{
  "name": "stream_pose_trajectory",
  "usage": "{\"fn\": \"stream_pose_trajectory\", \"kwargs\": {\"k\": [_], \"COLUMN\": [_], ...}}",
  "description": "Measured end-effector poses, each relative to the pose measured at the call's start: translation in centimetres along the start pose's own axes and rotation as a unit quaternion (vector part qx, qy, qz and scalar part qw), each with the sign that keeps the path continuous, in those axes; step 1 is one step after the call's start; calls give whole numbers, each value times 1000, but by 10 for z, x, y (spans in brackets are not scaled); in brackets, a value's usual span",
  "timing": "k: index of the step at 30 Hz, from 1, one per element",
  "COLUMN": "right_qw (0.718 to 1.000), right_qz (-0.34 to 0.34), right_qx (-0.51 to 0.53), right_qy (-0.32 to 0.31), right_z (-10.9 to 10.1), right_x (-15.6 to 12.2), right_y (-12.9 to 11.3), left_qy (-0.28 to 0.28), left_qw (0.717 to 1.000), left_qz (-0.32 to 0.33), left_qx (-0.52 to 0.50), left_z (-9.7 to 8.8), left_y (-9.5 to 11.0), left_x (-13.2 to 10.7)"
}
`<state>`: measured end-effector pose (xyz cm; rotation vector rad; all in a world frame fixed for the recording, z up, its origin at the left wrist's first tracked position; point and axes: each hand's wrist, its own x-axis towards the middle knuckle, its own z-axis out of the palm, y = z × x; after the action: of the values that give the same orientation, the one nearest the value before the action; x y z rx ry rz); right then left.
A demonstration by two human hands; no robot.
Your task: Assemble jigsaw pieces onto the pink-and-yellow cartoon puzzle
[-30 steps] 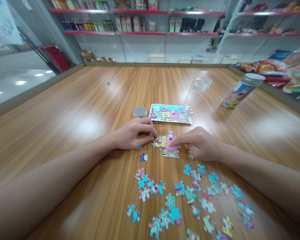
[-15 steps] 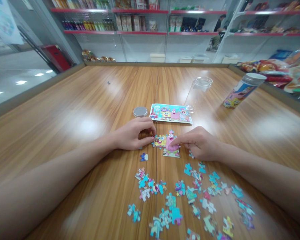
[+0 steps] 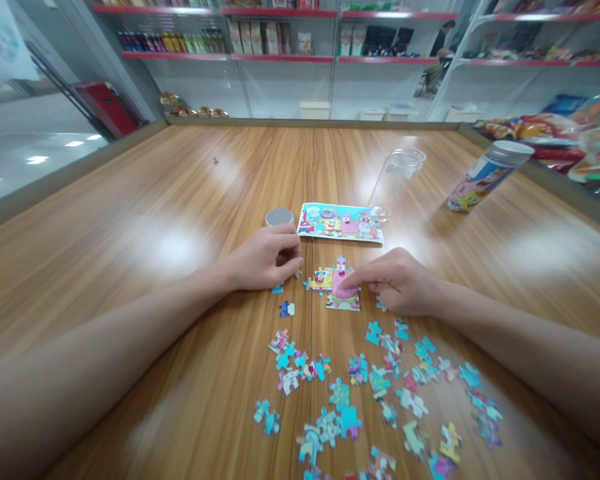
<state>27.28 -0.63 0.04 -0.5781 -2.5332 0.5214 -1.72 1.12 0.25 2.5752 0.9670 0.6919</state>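
A small joined section of jigsaw puzzle (image 3: 344, 297) lies at the middle of the table, a yellow square character beside a pink one. My right hand (image 3: 405, 283) rests its stretched index fingertip on the pink part; the other fingers are curled. My left hand (image 3: 265, 259) is left of the section, apart from it, thumb and bent fingers slightly parted with nothing visibly held. Small pieces peek out by its thumb and under its palm. A blue and white puzzle piece (image 3: 287, 309) lies just below it. Another piece (image 3: 381, 303) is partly hidden by my right hand.
Several loose puzzle pieces (image 3: 339, 393) are scattered nearer me. Beyond my hands are a picture card (image 3: 340, 223), a round silver lid (image 3: 279, 217), a clear jar (image 3: 393, 177) on its side and a printed canister (image 3: 487, 177). Snack bags (image 3: 555, 137) lie at the right edge.
My left hand has drawn back leftward from the yellow part, uncovering its left edge and a small piece. My right index finger stays on the pink part. The view has tilted slightly down.
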Motion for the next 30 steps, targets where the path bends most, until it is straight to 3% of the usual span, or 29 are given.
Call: {"fn": "stream_pose_trajectory", "kwargs": {"k": [5,9,10,13,15,18,21,22,24,27,30], "right_qw": [997,982,983,999,991,957,907,897,909,921,925], "right_qz": [-47,-72,-70,-45,-29,-2,38,47,49,21,73], "right_qx": [1,-21,-27,-18,8,7,-101,-128,-142,-85,-34], "right_qy": [68,174,165,-6,-133,-289,-408,-420,-389,-378,-372], "right_z": [-2,-5,-5,-13,-24,-50,-72,-75,-76,-66,-55], "right_x": [1,0,0,5,11,16,7,1,-12,-30,-44], "right_y": [-3,-7,-7,-14,-29,-70,-115,-126,-139,-139,-133], "left_qy": [42,-53,-77,-100,-102,-105,-97,-95,-93,-97,-80], "left_qw": [993,977,973,969,969,969,967,967,967,967,973], "left_qz": [110,204,217,226,222,223,233,235,236,237,216], "left_qx": [7,18,24,31,30,26,20,18,14,9,-11], "left_z": [-6,-5,-4,1,3,3,3,2,2,0,-2], "left_y": [8,16,16,12,7,2,0,0,0,3,7], "left_x": [0,1,1,-1,-3,-4,-4,-3,-2,-1,-2]}}
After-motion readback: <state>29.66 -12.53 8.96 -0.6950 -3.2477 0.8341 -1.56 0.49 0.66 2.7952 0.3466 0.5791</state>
